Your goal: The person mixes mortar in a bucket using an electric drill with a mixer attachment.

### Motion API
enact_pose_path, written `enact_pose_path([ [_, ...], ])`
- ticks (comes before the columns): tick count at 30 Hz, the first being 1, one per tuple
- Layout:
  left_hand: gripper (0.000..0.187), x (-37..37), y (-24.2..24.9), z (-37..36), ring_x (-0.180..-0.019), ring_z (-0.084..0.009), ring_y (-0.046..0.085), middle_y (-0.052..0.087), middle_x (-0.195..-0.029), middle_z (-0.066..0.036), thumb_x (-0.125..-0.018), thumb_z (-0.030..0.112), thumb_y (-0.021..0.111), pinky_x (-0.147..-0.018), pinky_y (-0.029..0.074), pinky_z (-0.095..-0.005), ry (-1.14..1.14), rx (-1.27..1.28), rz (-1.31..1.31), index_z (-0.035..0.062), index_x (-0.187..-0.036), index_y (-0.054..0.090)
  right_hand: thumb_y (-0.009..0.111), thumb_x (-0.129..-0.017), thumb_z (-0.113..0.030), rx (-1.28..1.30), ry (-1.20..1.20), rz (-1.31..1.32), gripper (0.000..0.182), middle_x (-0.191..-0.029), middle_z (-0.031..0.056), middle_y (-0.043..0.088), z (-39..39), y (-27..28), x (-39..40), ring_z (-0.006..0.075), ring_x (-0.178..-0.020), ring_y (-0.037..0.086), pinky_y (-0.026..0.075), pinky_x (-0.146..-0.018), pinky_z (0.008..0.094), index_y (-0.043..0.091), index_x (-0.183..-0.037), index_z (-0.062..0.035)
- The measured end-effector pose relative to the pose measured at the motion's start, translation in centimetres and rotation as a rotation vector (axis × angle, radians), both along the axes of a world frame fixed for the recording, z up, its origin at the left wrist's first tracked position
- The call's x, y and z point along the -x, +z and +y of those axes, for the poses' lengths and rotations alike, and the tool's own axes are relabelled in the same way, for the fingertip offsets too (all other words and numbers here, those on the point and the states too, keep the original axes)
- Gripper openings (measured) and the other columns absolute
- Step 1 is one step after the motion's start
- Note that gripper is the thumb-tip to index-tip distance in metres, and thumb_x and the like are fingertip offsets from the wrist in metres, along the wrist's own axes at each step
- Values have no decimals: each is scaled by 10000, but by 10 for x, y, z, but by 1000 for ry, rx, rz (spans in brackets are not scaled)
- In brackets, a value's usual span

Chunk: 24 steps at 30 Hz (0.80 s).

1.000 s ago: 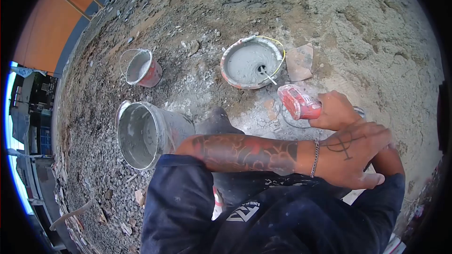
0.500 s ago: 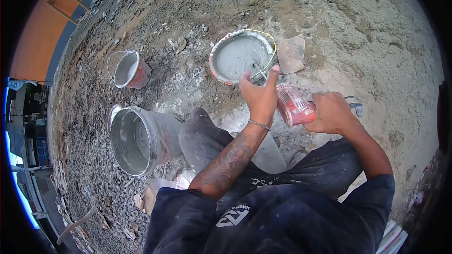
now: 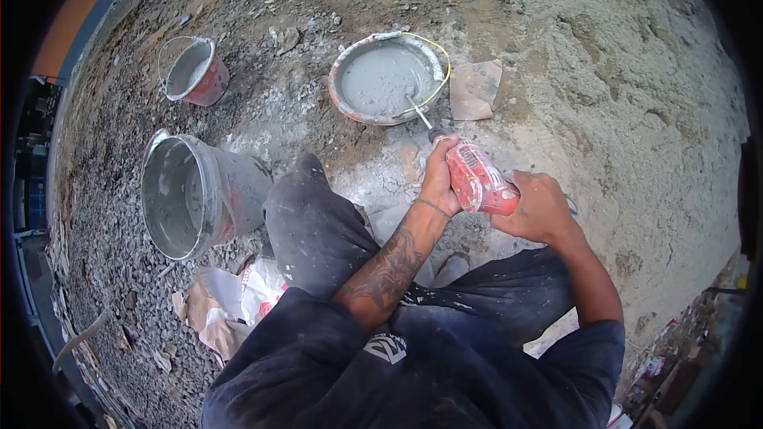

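Note:
A red power drill [image 3: 475, 177] is held between both hands in front of my knees. My left hand [image 3: 439, 179] wraps the near side of its body, behind the chuck. My right hand [image 3: 540, 205] grips the handle at the rear. From the chuck a thin metal mixing rod [image 3: 420, 114] runs into wet grey cement [image 3: 385, 79]. That cement fills a wide round bucket [image 3: 337, 99] with a pale, crusted rim and a yellow handle. The rod's lower end is hidden in the mix.
At left, a large grey-coated bucket [image 3: 246, 183] lies tilted on gravel. A small red bucket [image 3: 211, 83] stands beyond it. Torn paper bags [image 3: 226, 302] lie beside my left leg, and a piece of brown paper [image 3: 475, 89] is right of the cement bucket.
My left hand has gone from raised and spread beside the drill to wrapped around its body. The view has shifted, so the buckets appear further left and higher.

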State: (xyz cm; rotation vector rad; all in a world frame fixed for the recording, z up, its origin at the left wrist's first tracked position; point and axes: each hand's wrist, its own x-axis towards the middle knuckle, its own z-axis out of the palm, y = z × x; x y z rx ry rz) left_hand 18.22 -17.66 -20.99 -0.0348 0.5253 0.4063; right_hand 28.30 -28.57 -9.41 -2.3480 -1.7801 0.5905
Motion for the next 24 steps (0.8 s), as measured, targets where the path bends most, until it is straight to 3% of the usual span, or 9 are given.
enact_pose_path([
  [4, 304, 5, 26, -21, -749, -273, 605, 604, -816, -122, -806, 328, 529, -729, 508, -426, 5, 107, -3, 35, -885, 544, 679, -526, -338, 25, 1, -16, 463, -645, 200, 589, -16, 9, -2, 373, -636, 588, 477, -631, 418, 575, -781, 35],
  [8, 287, 5, 46, -49, -793, -267, 607, 603, -848, -119, -830, 340, 526, -736, 502, -425, 81, 129, -28, 84, -960, 520, 700, -513, -320, -1, -82, 94, 484, -659, 188, 594, -22, 5, -2, 368, -641, 590, 479, -635, 405, 587, -838, 19],
  [24, 296, 14, 38, -37, -766, -255, 602, 588, -809, -126, -796, 372, 597, -702, 502, -441, 122, 150, -38, 124, -927, 507, 706, -483, -267, 34, -21, 38, 509, -685, 183, 596, -4, -3, 3, 345, -639, 597, 483, -611, 380, 589, -891, 14],
])
